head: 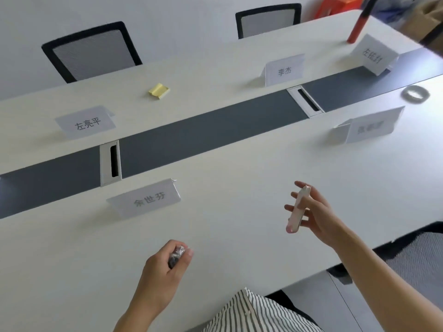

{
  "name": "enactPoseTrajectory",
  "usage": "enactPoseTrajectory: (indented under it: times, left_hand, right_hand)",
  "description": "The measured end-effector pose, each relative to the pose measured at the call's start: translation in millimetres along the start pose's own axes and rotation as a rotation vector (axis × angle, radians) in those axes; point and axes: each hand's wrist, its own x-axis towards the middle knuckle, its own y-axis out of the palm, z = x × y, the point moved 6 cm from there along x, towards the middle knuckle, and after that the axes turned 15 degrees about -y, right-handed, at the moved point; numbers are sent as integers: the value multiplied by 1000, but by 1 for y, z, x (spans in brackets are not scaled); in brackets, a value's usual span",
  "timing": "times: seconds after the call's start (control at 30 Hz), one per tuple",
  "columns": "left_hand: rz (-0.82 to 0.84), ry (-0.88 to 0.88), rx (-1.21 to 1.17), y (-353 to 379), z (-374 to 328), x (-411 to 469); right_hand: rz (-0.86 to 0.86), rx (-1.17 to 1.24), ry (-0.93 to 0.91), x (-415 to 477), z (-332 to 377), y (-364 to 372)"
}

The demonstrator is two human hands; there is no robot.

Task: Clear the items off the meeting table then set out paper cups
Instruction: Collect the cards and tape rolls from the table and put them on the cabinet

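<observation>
My left hand (165, 262) hovers over the near side of the white meeting table (239, 236), its fingers curled round a small dark crumpled object (176, 256). My right hand (311, 212) is raised above the table to the right and holds a slim pale pink-white object (297, 212), standing on end between thumb and fingers. A yellow sticky-note pad (159, 90) lies on the far side. A roll of clear tape (415, 94) lies at the right. A red cylinder (357, 27) stands at the far right end.
Several folded paper name cards stand on the table, among them one (146, 198) right ahead of my left hand and another (369, 127) beyond my right. A dark grey strip (203, 135) with two cable hatches runs down the middle. Mesh chairs (93, 52) line the far side.
</observation>
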Motion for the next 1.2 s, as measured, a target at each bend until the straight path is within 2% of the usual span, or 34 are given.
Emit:
enactPoseTrajectory:
  times: [0.2,0.33,0.5,0.63,0.83,1.03,1.2]
  left_hand:
    - [139,60,49,14,16,-10]
    - [211,125,79,36,6,-19]
    - [316,238,164,85,-21,-41]
    - [411,301,220,136,-43,-70]
    - [546,409,355,242,-81,-148]
    - [718,573,510,359,-105,-248]
    - [780,587,596,422,-126,-274]
  right_hand:
    - [-220,320,102,-114,-32,-7]
    - [-294,256,147,-176,-42,-17]
    - [-339,127,68,-237,-52,-55]
    - [-401,45,33,-289,-64,-104]
    - [-664,-81,47,-387,-89,-203]
    - [-881,-54,86,-479,-118,-303]
    - [-997,-7,82,-514,-122,-374]
